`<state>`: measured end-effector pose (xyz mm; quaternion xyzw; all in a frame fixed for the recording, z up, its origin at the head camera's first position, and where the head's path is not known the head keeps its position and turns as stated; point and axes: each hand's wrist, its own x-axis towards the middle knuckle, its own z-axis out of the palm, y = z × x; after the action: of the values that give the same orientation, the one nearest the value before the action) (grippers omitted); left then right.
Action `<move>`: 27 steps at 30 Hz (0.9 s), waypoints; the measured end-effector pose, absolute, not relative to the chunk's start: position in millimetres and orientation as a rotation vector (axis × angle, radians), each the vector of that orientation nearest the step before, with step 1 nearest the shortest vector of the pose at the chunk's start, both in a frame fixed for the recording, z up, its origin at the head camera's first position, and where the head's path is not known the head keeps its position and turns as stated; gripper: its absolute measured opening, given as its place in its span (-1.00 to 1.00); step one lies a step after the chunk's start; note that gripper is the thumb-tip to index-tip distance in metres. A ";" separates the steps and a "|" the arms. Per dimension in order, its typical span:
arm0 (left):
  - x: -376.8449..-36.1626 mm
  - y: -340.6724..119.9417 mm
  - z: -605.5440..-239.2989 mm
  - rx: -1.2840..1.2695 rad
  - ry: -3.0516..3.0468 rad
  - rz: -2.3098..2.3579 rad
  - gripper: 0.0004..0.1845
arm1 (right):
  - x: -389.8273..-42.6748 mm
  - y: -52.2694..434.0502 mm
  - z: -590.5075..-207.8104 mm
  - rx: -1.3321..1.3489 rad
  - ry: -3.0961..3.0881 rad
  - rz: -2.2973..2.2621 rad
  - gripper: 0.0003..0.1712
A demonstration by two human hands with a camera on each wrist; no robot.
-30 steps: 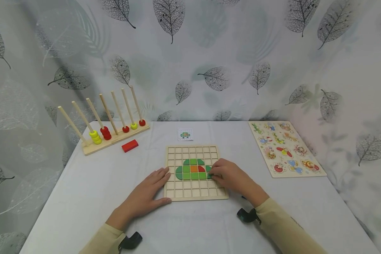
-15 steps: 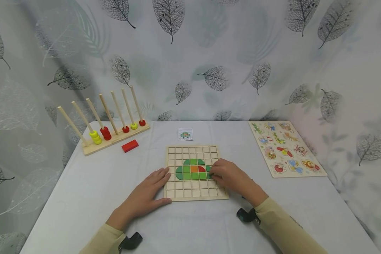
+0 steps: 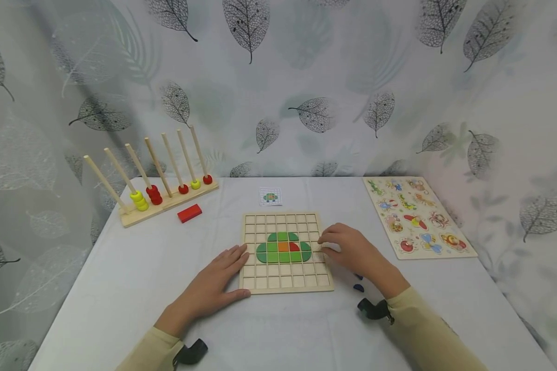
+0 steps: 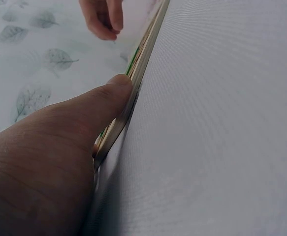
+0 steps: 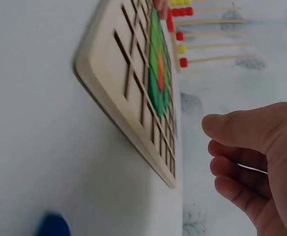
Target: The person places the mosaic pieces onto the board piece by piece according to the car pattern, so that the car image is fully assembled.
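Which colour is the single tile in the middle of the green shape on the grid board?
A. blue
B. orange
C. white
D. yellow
B: in the head view, the tile in the middle of the green shape on the grid board is orange, with a red piece just to its right.

Pale matt wooden grid board [image 3: 285, 284], glossy painted tiles [image 3: 283, 247], woven cloth tablecloth [image 3: 134, 278]
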<state>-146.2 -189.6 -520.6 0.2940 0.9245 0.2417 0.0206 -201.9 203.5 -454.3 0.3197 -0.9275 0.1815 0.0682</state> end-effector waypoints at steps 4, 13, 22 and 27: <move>-146.4 -189.7 -520.9 0.910 2.869 0.744 0.02 | -201.8 221.3 -447.3 0.901 -2.781 0.559 -0.74; -146.0 -190.0 -520.9 0.921 2.871 0.757 0.02 | -191.5 253.3 -441.6 0.742 -2.856 0.569 -0.78; -145.7 -189.1 -520.4 0.915 2.878 0.735 0.03 | -171.4 274.7 -443.4 0.583 -2.963 0.540 -0.75; -145.4 -189.8 -519.6 0.916 2.876 0.745 0.03 | -161.2 278.5 -446.4 0.500 -3.032 0.534 -0.74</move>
<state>-145.4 -189.8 -519.6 0.2946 0.9250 0.2395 0.0162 -161.2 278.5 -446.4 0.1602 -0.9720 0.1713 0.0111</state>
